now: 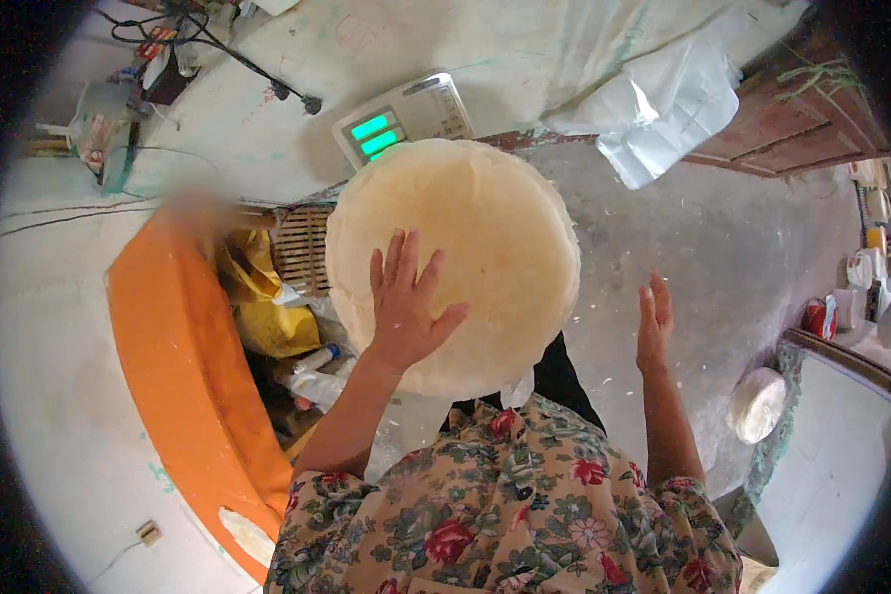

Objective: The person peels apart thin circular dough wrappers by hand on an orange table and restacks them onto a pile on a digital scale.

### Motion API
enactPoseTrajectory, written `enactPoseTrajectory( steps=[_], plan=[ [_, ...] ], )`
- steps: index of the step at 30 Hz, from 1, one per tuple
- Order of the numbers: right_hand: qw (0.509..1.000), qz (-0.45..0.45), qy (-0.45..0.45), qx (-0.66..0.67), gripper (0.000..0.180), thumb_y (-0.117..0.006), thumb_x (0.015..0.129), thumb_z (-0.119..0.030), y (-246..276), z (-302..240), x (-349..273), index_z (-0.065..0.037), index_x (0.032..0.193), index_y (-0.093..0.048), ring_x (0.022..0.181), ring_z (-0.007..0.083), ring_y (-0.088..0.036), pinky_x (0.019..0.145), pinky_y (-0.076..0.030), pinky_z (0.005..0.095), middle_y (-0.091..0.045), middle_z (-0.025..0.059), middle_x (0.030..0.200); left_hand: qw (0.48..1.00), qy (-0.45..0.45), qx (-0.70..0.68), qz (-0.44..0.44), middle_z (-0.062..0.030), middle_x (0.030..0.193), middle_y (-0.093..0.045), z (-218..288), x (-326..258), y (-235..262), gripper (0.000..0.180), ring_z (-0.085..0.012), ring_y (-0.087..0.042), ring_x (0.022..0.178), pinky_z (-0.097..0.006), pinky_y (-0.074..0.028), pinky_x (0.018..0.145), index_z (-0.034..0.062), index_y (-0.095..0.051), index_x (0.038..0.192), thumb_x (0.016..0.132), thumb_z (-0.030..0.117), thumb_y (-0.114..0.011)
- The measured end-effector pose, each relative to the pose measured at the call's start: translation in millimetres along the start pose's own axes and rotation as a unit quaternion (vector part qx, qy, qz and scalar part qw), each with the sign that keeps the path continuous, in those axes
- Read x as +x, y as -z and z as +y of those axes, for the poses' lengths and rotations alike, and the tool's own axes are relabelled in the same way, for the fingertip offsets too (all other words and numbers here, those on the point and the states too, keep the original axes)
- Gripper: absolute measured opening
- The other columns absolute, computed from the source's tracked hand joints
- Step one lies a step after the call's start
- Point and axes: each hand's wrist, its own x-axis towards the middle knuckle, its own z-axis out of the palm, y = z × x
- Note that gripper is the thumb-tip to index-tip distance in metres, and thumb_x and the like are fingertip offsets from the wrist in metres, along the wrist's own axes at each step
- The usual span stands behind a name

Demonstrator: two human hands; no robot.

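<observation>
A large round stack of thin, pale cream sheets (495,267), like flatbread or rice paper, lies in front of me beside a digital scale. What bears it from below is hidden. My left hand (408,309) rests on the left part of its top, fingers spread and palm down. To the right of the stack, and apart from it, my right hand (654,322) is held up over the floor. Its fingers are stretched out and nothing shows in it. The scale (436,109) has a lit green display; its front is covered by the stack.
A white plastic sheet (663,99) hangs over the counter edge at far right. Orange cloth (183,366) covers something on my left, next to a yellow bag (277,327) and a slatted crate (302,247). Pale flakes dot the grey floor (723,267). A wrapped round bundle (758,406) stands at right.
</observation>
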Motion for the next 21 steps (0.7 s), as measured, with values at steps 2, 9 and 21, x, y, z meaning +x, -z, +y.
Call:
enactPoseTrajectory(
  steps=[2,9,21],
  plan=[
    [1.000,0.002,-0.003,0.001,0.049,-0.049,0.090,-0.026,0.4,0.4,-1.5,-0.002,0.130,-0.036,0.121,0.0211,-0.037,0.102,-0.028,0.0334,-0.036,0.0120,0.135,1.000,0.000,-0.003,-0.008,-0.0208,0.139,-0.025,1.9,1.4,0.2,0.063,-0.0379,-0.022,0.129,-0.054,-0.014,0.102,0.0054,-0.047,0.122,0.074,0.045,-0.061],
    [0.996,-0.011,-0.013,-0.087,0.048,-0.048,0.091,-0.024,-8.3,3.5,-0.9,-0.001,0.131,-0.035,0.125,0.0250,-0.034,0.103,-0.026,0.0350,-0.034,0.0154,0.136,1.000,0.008,0.004,-0.024,-0.0205,0.140,-0.025,1.6,-2.6,2.4,0.065,-0.0380,-0.022,0.129,-0.054,-0.015,0.102,0.0054,-0.047,0.122,0.074,0.046,-0.061],
    [0.968,-0.063,-0.100,-0.221,0.040,-0.056,0.082,-0.029,-27.8,132.0,88.0,0.000,0.109,-0.054,0.089,0.0258,-0.057,0.078,-0.045,0.0349,-0.060,0.0161,0.101,0.999,-0.025,-0.010,0.028,-0.0274,0.141,-0.011,11.2,47.1,-65.6,0.077,-0.0438,-0.012,0.130,-0.053,-0.012,0.103,0.0022,-0.025,0.135,0.082,0.050,-0.050]
  ],
)
